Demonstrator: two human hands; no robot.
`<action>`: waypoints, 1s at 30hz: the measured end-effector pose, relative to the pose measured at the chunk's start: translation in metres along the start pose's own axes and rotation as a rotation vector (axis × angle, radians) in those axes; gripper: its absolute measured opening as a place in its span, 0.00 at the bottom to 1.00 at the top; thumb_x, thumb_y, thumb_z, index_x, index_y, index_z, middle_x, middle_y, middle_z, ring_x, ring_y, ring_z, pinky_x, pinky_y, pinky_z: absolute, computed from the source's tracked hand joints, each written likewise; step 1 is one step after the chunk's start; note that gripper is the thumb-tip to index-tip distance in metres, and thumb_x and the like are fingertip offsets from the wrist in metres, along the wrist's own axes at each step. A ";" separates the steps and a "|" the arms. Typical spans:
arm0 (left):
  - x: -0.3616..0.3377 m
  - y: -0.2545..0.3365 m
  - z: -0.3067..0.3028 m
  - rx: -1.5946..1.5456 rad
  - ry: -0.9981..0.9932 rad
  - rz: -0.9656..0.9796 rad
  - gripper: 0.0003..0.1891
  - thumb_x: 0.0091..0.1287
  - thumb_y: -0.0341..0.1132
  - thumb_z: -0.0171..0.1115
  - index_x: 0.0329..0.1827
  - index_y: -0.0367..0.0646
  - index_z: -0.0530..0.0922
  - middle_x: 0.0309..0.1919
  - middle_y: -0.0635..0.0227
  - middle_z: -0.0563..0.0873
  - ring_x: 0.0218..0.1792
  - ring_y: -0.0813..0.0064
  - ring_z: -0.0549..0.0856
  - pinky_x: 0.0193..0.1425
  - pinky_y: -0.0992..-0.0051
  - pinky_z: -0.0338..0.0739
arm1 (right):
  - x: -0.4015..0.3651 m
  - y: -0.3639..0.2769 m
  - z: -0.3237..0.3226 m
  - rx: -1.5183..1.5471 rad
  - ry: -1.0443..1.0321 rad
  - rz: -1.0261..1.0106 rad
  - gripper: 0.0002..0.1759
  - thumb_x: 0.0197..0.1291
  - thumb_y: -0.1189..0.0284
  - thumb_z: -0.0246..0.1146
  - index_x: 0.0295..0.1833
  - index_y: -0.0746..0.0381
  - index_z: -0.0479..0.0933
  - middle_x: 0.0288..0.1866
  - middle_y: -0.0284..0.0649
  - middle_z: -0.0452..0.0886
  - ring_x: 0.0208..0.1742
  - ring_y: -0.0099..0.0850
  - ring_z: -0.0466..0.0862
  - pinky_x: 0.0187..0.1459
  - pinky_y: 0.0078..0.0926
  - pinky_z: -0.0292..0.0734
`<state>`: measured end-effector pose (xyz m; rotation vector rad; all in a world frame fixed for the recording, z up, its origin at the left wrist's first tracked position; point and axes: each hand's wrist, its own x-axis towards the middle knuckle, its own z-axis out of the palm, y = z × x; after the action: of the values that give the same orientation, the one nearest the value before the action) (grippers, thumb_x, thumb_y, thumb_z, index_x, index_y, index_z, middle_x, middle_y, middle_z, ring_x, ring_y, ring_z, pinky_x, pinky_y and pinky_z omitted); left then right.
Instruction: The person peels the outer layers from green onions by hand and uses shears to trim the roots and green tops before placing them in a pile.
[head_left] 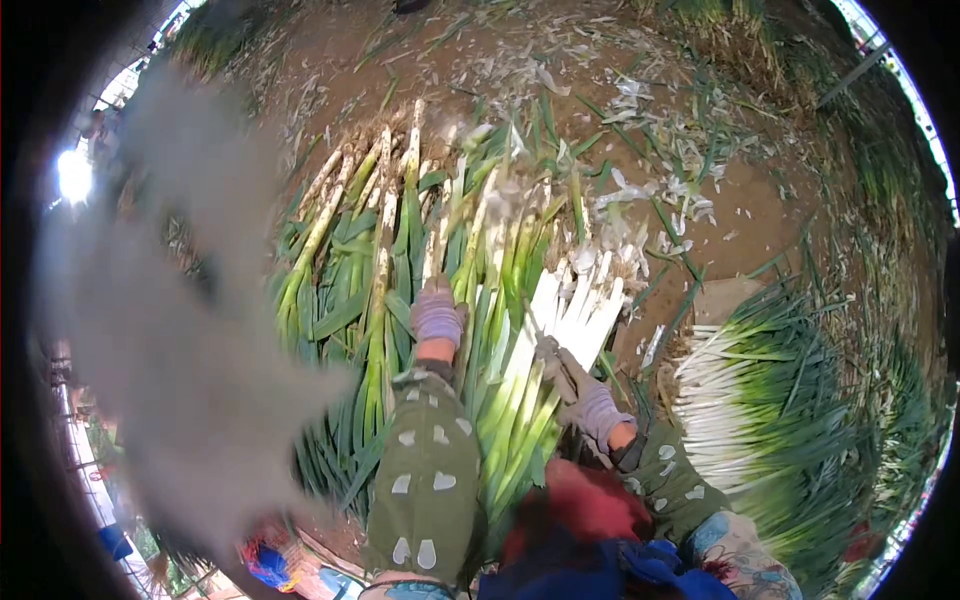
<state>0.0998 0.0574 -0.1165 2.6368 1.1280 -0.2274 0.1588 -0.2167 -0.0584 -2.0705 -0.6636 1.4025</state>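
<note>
My left hand [437,316], in a pale purple glove, is closed around the stalk of an unpeeled leek [432,258] within a wide spread of soil-stained leeks [385,235]. Their roots point away from me and their green leaves lie toward me. Beside the cleaned white leeks [572,312], my right hand [590,402] wears a similar glove with dirty grey fingertips. Its fingers are drawn together, and a thin pointed shape shows at their tips, too small to name. The white leeks lie in a bunch, green ends toward my lap.
A large pile of cleaned leeks [715,400] lies at the right. Peeled skins [685,200] and leaf scraps litter the brown soil [745,235] ahead. More leeks [740,25] stand at the far edge. A grey blur [200,330] covers much of the left side.
</note>
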 end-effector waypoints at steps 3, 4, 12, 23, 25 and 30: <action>0.047 0.004 0.043 0.136 -0.088 0.043 0.28 0.52 0.45 0.66 0.55 0.44 0.71 0.48 0.59 0.80 0.49 0.59 0.80 0.50 0.62 0.76 | -0.003 -0.021 -0.007 -0.020 0.022 0.034 0.58 0.35 0.74 0.66 0.74 0.49 0.44 0.45 0.55 0.78 0.43 0.47 0.81 0.46 0.34 0.76; 0.058 0.006 0.056 0.161 -0.150 0.018 0.27 0.52 0.44 0.67 0.55 0.45 0.71 0.48 0.59 0.80 0.49 0.59 0.81 0.50 0.62 0.77 | -0.004 -0.031 -0.011 -0.158 -0.107 0.133 0.57 0.39 0.75 0.63 0.75 0.46 0.40 0.50 0.52 0.78 0.45 0.46 0.81 0.46 0.35 0.78; -0.005 -0.001 0.021 0.070 -0.392 0.032 0.29 0.53 0.46 0.64 0.55 0.39 0.72 0.42 0.49 0.83 0.45 0.51 0.82 0.51 0.61 0.76 | -0.030 0.002 0.013 0.065 0.116 -0.134 0.51 0.43 0.71 0.63 0.73 0.46 0.45 0.43 0.56 0.79 0.42 0.52 0.80 0.44 0.38 0.77; -0.123 0.005 -0.001 0.011 -0.566 -0.158 0.43 0.59 0.49 0.57 0.73 0.42 0.46 0.41 0.44 0.82 0.43 0.51 0.82 0.49 0.60 0.75 | -0.061 0.050 0.076 -0.114 0.006 -0.522 0.35 0.56 0.75 0.56 0.71 0.60 0.53 0.65 0.44 0.68 0.63 0.33 0.71 0.57 0.26 0.71; -0.120 0.008 -0.014 0.093 -0.592 -0.138 0.42 0.60 0.49 0.56 0.73 0.43 0.47 0.40 0.45 0.82 0.43 0.51 0.83 0.49 0.60 0.75 | -0.062 0.014 0.040 -0.064 0.086 -0.405 0.34 0.55 0.78 0.54 0.69 0.61 0.56 0.64 0.44 0.68 0.63 0.34 0.71 0.60 0.27 0.70; -0.133 0.011 -0.010 0.120 -0.543 -0.032 0.32 0.59 0.47 0.54 0.67 0.46 0.61 0.37 0.48 0.84 0.39 0.52 0.84 0.45 0.59 0.76 | -0.038 0.069 0.095 -0.067 0.029 -0.448 0.36 0.55 0.74 0.55 0.71 0.57 0.54 0.59 0.46 0.72 0.51 0.41 0.78 0.52 0.29 0.74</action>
<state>0.0167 -0.0383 -0.0727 2.4194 0.9854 -0.9733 0.0637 -0.2769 -0.1092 -1.8344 -1.0953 1.1035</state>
